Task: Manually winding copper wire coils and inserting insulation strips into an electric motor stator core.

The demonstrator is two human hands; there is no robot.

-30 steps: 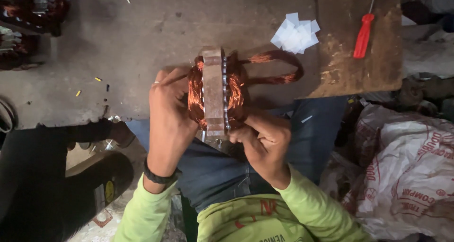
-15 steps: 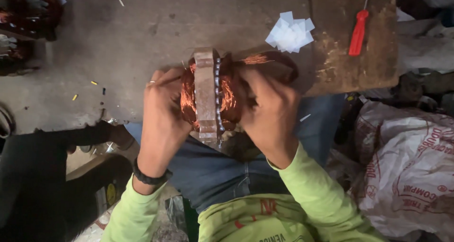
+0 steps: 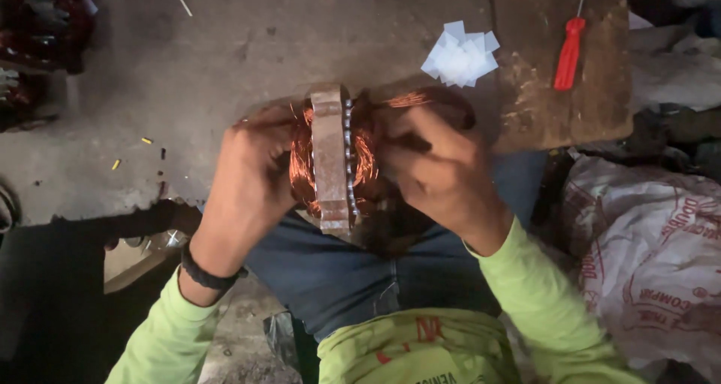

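Observation:
A motor stator, a grey steel core with copper wire windings on both sides, rests on edge in my lap. My left hand grips its left side, fingers over the copper coil. My right hand covers the right side, fingers pressed onto the copper winding that loops out toward the wooden board. A black band sits on my left wrist.
A wooden board lies at upper right with a red-handled screwdriver and a pile of white paper slips. Printed white sacks lie to the right. Other wound motor parts sit at upper left on the concrete floor.
My right hand has moved up from the stator's lower right edge to cover the right-side winding and the loose copper loop. The left hand keeps its hold.

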